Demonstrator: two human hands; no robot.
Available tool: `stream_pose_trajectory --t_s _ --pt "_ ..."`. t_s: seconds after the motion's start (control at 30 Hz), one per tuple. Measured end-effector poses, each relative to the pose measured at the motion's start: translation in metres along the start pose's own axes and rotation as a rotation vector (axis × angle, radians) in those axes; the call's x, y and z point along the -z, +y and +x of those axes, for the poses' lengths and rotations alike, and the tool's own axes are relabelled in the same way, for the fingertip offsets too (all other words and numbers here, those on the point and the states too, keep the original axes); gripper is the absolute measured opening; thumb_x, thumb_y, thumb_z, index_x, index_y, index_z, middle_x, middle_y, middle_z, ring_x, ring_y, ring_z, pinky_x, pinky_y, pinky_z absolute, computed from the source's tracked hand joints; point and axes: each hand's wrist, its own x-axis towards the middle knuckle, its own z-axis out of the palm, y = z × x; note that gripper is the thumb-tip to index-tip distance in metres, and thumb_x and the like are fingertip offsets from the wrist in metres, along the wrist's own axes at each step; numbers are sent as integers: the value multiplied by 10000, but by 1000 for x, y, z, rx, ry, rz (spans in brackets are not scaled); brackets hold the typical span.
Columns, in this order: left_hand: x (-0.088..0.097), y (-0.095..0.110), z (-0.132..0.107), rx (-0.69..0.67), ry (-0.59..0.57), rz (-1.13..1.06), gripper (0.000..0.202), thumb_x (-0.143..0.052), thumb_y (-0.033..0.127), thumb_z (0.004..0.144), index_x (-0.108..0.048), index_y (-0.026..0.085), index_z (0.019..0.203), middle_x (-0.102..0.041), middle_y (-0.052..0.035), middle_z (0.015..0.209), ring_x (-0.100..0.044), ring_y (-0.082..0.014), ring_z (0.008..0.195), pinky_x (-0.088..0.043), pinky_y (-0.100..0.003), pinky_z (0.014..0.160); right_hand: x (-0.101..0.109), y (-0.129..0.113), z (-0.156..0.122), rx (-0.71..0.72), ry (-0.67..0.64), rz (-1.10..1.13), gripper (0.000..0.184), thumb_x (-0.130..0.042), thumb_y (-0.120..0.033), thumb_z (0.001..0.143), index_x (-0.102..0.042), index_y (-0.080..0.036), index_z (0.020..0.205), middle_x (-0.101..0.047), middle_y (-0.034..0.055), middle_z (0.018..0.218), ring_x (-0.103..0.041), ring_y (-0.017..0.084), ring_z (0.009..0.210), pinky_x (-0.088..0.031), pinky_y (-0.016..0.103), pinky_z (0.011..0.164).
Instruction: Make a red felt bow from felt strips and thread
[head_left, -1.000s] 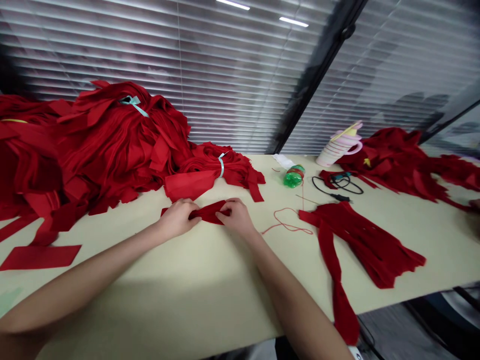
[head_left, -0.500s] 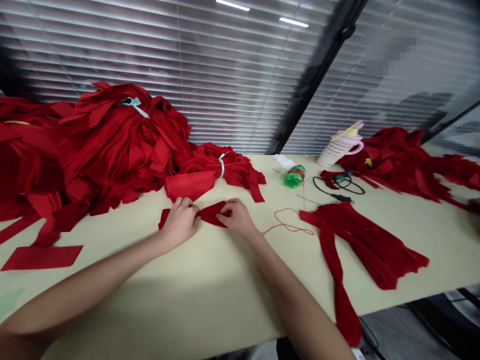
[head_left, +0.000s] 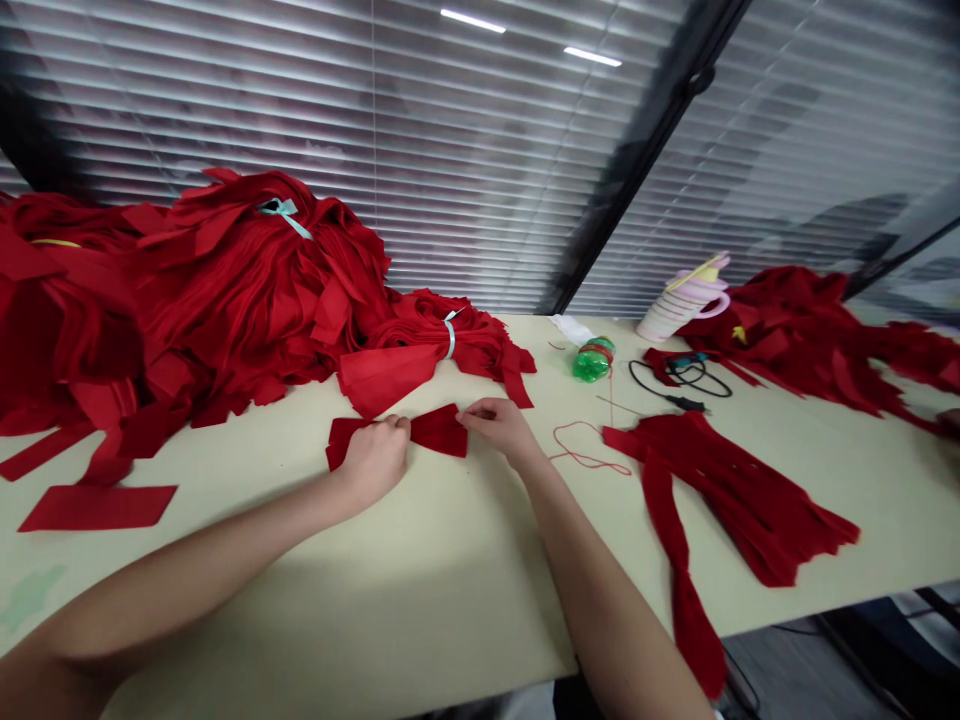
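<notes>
A dark red fabric bow (head_left: pixel 441 432) lies on the table, gathered narrow at its middle and fanned out at both ends. My left hand (head_left: pixel 377 455) is closed over the gathered middle and hides part of it. With thumb and forefinger together, my right hand (head_left: pixel 501 424) pinches the upper corner of the bow's right end. To the right lies red thread (head_left: pixel 592 460), running in loops from a green spool-like object (head_left: pixel 593 360) wound with more of it.
Big heaps of red fabric strips (head_left: pixel 247 290) fill the back left. A smaller tied bundle (head_left: pixel 450 335) sits behind the bow. Stacked red strips (head_left: pixel 720 480), a black cable (head_left: pixel 675 385) and a striped mug (head_left: pixel 679 305) are on the right. Window blinds rise behind the table (head_left: pixel 360 610).
My right hand has shifted right, from near the bow's middle out to its right end, uncovering the fanned fabric. My left hand stays on the middle. The whole view has shifted slightly.
</notes>
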Motion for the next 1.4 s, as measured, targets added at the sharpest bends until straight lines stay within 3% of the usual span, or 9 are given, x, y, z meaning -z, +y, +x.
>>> stream_pose_trajectory --t_s 0.13,0.3,0.43,0.63,0.97,1.4 --pt "0 1 0 -1 1 -11 268 -337 66 818 -567 89 953 -626 -140 898 -635 -237 752 -464 -307 592 5 -6 -5 -27 -67 0 276 -686 -385 588 -637 -122 654 -546 4 559 -433 90 495 -306 203 436" --pt "1 -3 0 18 -5 -40 228 -359 128 843 -571 109 926 -634 -132 859 -636 -231 748 -464 -302 596 11 -5 -6 -29 -114 -40 348 -649 -470 626 -659 -123 642 -487 -14 511 -359 74 456 -240 212 416" --pt "0 -7 2 23 -4 -70 204 -375 181 858 -564 131 918 -636 -106 808 -640 -234 745 -459 -293 579 10 0 -4 -25 -150 -77 262 -693 -384 571 -633 -129 567 -497 -18 506 -384 78 471 -273 209 434" --pt "0 -6 2 27 -3 -65 240 -346 205 877 -562 115 932 -633 -131 826 -638 -272 735 -462 -336 572 7 2 -3 -49 -114 -127 231 -689 -360 561 -623 -139 547 -498 -18 491 -388 79 463 -277 208 426" --pt "-3 0 -2 46 3 -48 279 -315 90 843 -536 86 1014 -613 -155 923 -633 -254 775 -452 -316 580 5 1 -2 -51 -66 -149 210 -703 -341 550 -651 -144 604 -593 18 558 -476 109 511 -318 211 443" --pt "-1 -17 9 89 4 -192 199 -431 232 848 -588 208 967 -653 -30 872 -626 -204 822 -424 -262 593 -7 -5 -4 3 46 -129 285 -651 -424 617 -644 -146 681 -604 20 615 -523 122 557 -362 220 514"
